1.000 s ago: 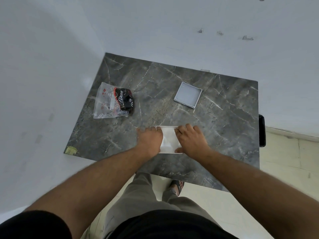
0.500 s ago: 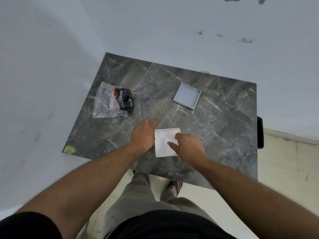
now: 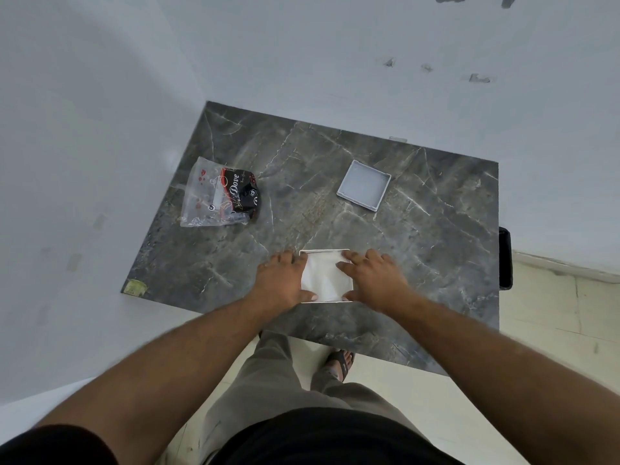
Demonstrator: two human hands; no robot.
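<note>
A person is standing at the near edge of a dark marble-patterned table point(image 3: 419, 263) pushed into the corner of a pale room, and is leaning both bare hands over a small white square box point(image 3: 323, 280) that is sitting flat on the tabletop, close to the near edge and roughly in line with the person's body. The left hand point(image 3: 280, 280) is lying along the box's left wall with its fingers stretched out and relaxed, fingertips reaching the far left corner and the thumb touching the near rim; it is not clenching anything. The right hand point(image 3: 375, 280) is resting palm down on the box's right side, its straight, spread fingers pressing on the crumpled white lining inside. Between the two hands the lining is showing, filling the box up to its thin rim. Farther back and to the right, well apart from the box, a shallow grey square tray point(image 3: 364, 189) is lying open side up. Toward the table's left side a clear plastic bag point(image 3: 201, 199) printed with red marks is holding a dark Dove wrapper point(image 3: 241, 194). A yellowish sticker point(image 3: 135, 286) is clinging to the near left corner of the table, and a black object point(image 3: 505, 258) is jutting out past its right edge. A sandalled foot point(image 3: 342, 360) is showing on the pale tiled floor point(image 3: 553, 313) below.
</note>
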